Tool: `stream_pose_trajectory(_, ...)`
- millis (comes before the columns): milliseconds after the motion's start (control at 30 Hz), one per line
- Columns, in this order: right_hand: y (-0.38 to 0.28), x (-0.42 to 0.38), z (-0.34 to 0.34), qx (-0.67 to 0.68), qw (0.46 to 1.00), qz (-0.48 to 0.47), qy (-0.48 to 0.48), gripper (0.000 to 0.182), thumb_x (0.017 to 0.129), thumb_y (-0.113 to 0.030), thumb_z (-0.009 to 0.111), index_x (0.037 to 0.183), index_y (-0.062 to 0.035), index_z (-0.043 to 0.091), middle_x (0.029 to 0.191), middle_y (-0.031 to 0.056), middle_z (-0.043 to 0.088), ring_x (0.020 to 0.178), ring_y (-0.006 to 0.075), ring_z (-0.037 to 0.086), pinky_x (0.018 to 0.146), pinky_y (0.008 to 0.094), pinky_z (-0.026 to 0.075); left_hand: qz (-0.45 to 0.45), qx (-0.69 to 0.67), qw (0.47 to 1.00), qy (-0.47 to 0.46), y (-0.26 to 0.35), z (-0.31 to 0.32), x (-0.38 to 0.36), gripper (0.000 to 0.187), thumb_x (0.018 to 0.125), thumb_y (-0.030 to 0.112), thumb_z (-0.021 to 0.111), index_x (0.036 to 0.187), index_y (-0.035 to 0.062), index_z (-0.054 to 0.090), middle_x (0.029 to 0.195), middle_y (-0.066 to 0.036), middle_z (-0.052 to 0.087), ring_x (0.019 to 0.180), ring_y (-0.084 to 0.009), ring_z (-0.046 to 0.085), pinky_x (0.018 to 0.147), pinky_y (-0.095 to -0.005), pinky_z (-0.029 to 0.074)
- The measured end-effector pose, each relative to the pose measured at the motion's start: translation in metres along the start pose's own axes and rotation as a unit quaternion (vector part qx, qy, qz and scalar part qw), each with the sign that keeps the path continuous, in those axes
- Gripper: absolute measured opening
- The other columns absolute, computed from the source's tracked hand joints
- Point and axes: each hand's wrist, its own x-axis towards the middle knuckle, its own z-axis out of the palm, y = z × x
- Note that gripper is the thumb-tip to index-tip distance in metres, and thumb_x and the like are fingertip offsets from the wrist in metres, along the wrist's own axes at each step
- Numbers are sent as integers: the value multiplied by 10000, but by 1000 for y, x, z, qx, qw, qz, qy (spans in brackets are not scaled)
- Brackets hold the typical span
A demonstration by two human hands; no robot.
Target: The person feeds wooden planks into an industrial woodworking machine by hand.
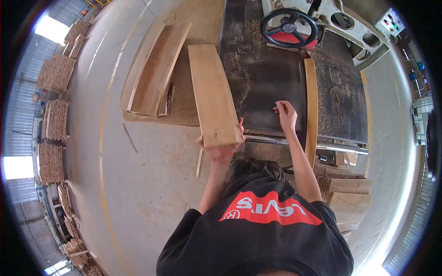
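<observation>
A light wooden board point(212, 92) extends forward from my left hand point(222, 150), whose fingers wrap round its near end from below and at the right edge. My right hand point(286, 114) is raised over the dark machine table point(262, 83), its fingers curled together; whether something small is between them cannot be made out. Right of that hand, a narrow board point(311, 106) stands along the fence on the table. Sawdust lies scattered over the dark surface.
Several boards point(159, 69) lie on a sawdusty wooden surface at the left. A black handwheel point(288, 28) and machine frame point(340, 20) are at the top right. Stacked boards point(350, 198) sit at the lower right. Tall wood piles point(56, 119) line the far left.
</observation>
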Motion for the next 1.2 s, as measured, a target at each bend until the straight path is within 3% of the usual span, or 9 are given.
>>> stream_pose_trajectory(233, -46, -97, 26, 107, 961, 169, -190, 387, 1070, -391, 645, 1107, -20, 751, 883, 31, 751, 796, 87, 648, 702, 288, 528, 31, 126, 991, 36, -48, 26, -59, 1311, 651, 905, 706, 1585, 44, 379, 1410, -277, 509, 1147, -395, 563, 912, -551, 506)
stream_pose_trajectory(367, -67, -141, 34, 89, 925, 169, -327, 453, 1071, -411, 644, 1126, 28, 736, 863, 13, 706, 818, 78, 627, 698, 286, 521, -18, 24, 999, 22, -63, -5, -101, 1178, 739, 733, 786, 1632, 111, 333, 1579, -195, 424, 1305, -456, 499, 999, -604, 477)
stream_pose_trajectory(433, -70, -155, 24, 45, 943, 182, -274, 454, 1071, -396, 650, 1137, 47, 729, 875, 6, 691, 825, 76, 622, 717, 280, 523, -64, -7, 994, 93, -69, -14, -117, 1092, 797, 710, 754, 1626, 126, 347, 1584, -141, 447, 1335, -415, 498, 1003, -597, 482)
stream_pose_trajectory(567, -50, -167, 6, 175, 977, 90, -78, 424, 1064, -349, 675, 1117, 69, 729, 909, 19, 714, 830, 63, 623, 731, 274, 523, -52, 630, 754, 178, -49, -77, -136, 875, 917, 534, 705, 1599, 78, 401, 1562, -111, 494, 1342, -297, 549, 1035, -511, 511)
stream_pose_trajectory(733, -30, -150, -37, 171, 981, 96, -3, 390, 1055, -338, 692, 1103, 47, 734, 913, 6, 724, 866, 57, 627, 736, 271, 515, -61, 547, 822, 144, -83, 40, -72, 838, 907, 142, 759, 1630, -4, 362, 1550, -112, 551, 1395, -286, 565, 1095, -411, 516)
stream_pose_trajectory(867, -17, -139, -40, 200, 977, 64, 22, 346, 1051, -291, 700, 1118, 47, 718, 934, -3, 721, 864, 44, 611, 749, 258, 507, 9, 860, 509, 29, -97, 42, -45, 1183, 656, 174, 997, 1626, -21, 349, 1396, -199, 681, 1284, -251, 674, 1029, -388, 563)
stream_pose_trajectory(1000, -37, -131, -58, -14, 998, -69, 1, 762, 972, -359, 792, 1468, 123, 471, 1339, 231, 672, 1210, 235, 669, 1017, 359, 534, 28, 890, 454, 32, -106, 28, -20, 1246, 562, 346, 1044, 1587, 6, 424, 1348, -230, 694, 1216, -298, 705, 995, -408, 568)
stream_pose_trajectory(1033, -44, -124, -69, -113, 990, -67, -56, 986, 925, -377, 822, 1568, 150, 292, 1550, 385, 437, 1460, 424, 480, 1185, 472, 423, 34, 902, 430, 31, -109, 16, -16, 1234, 561, 382, 1039, 1579, 18, 444, 1376, -240, 675, 1278, -332, 666, 1025, -438, 547)
stream_pose_trajectory(1200, -29, -115, -57, -359, 922, -136, -50, 949, 928, -330, 783, 1573, 148, 278, 1585, 466, 273, 1484, 631, 276, 1237, 586, 322, 120, 975, 186, -28, -116, -10, 2, 1230, 579, 574, 975, 1559, 13, 484, 1535, -302, 517, 1541, -496, 310, 1177, -618, 338)
